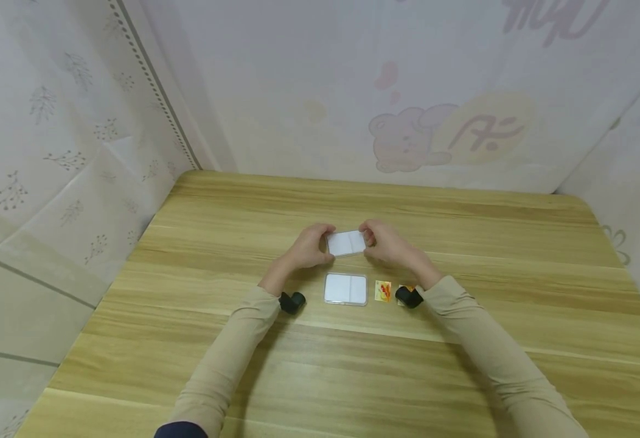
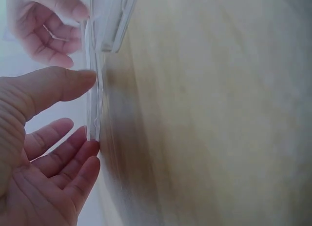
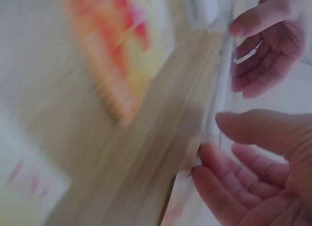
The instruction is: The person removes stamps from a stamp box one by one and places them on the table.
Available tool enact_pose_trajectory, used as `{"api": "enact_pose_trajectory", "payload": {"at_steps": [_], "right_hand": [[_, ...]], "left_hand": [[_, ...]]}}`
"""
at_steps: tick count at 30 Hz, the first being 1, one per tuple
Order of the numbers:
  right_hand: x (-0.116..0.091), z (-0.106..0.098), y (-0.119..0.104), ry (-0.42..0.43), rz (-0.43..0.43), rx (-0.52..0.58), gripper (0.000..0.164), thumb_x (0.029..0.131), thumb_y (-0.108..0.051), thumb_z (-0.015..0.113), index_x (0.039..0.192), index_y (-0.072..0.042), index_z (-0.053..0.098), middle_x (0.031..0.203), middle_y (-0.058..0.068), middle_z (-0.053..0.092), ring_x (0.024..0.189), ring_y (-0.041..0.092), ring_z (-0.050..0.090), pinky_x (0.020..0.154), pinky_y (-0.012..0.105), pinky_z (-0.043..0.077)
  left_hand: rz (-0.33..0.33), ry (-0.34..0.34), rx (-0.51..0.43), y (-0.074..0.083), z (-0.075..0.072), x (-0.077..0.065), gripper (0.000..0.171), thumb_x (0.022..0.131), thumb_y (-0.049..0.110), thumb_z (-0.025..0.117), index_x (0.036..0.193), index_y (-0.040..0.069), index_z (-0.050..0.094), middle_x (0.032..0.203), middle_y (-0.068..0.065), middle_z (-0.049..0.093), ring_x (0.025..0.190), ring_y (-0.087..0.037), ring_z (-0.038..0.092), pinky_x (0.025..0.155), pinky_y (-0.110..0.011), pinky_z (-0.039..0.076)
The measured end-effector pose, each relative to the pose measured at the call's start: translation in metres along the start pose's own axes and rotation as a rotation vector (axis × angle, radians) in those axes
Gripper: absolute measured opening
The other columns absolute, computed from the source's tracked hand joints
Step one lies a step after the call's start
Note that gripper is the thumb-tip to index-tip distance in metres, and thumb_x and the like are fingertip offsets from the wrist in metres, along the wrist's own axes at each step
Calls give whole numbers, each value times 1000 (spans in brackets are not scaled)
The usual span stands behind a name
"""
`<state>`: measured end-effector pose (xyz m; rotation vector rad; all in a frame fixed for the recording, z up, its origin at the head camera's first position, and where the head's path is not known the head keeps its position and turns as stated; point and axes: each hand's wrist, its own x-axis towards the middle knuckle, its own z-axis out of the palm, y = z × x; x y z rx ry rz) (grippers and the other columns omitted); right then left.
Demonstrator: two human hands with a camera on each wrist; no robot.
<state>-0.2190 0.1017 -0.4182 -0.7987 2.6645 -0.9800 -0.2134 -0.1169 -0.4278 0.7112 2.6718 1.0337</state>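
Note:
A flat clear plastic case (image 1: 346, 243) with a white insert spans both hands, close over the table. Its left end is gripped between the thumb and fingers of my left hand (image 1: 310, 246). At the opposite end, my right hand (image 1: 388, 244) pinches the case edge with thumb and fingertips. A second clear case (image 1: 345, 289), also with a white divided insert, lies on the table nearer my body. Just right of it is a small printed card (image 1: 382, 291) in yellow, orange and red. Another small card, partly hidden behind the right wrist camera, sits beside that one.
The wood-grain table (image 1: 309, 377) extends around the hands. A pale printed curtain (image 1: 298, 91) hangs behind its far edge, and another patterned curtain (image 1: 68, 182) hangs at the left. Black wrist cameras hang low under both forearms, the right one (image 1: 409, 297) over the cards.

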Motion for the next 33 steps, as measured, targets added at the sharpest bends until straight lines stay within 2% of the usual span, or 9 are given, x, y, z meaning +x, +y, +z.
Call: {"api": "enact_pose_trajectory", "payload": {"at_steps": [3,7,11,14,22,29,33], "right_hand": [[1,0,1,-3,-10,-3,46,75,9,68,116,14,51,90,15,54,83,25,51,73,32,45],[1,-1,0,-21,3,-26,55,74,5,72,123,14,48,89,15,54,81,23,50,70,30,44],[4,-2,-1,-28,-18,-78,39,73,4,74,107,12,56,81,14,52,74,21,46,64,28,39],[5,-2,-2,-35,-11,-88,32,73,4,74,100,10,57,78,14,50,72,20,44,63,27,36],[7,-4,-4,-50,28,-97,49,72,0,77,112,17,55,76,12,51,70,19,44,64,27,37],[6,-3,-8,-73,92,-110,30,70,-2,78,92,8,59,71,7,49,66,18,43,58,26,36],[4,-1,-12,-86,132,-110,27,70,-1,75,90,7,59,72,7,49,66,18,43,56,26,37]], "left_hand": [[-8,0,19,1,-1,0,61,74,1,73,128,-10,47,126,-22,52,119,-33,47,105,-40,34],[-17,-10,34,2,-2,2,61,74,2,74,128,-9,47,127,-20,52,120,-33,47,105,-40,34],[-15,-15,40,0,-1,3,60,75,1,74,127,-9,47,126,-20,53,120,-32,47,105,-40,35],[-6,-8,38,-1,0,4,59,74,1,74,127,-8,48,126,-20,53,120,-32,47,105,-40,34],[-3,-13,35,-1,0,3,57,74,1,74,125,-8,50,126,-19,54,121,-32,47,105,-38,34],[21,-34,29,-2,0,2,56,75,0,73,125,-7,49,127,-19,53,122,-32,46,106,-39,33],[23,-51,7,-3,1,1,56,76,-1,72,127,-7,48,129,-19,52,124,-32,44,107,-39,32]]}}
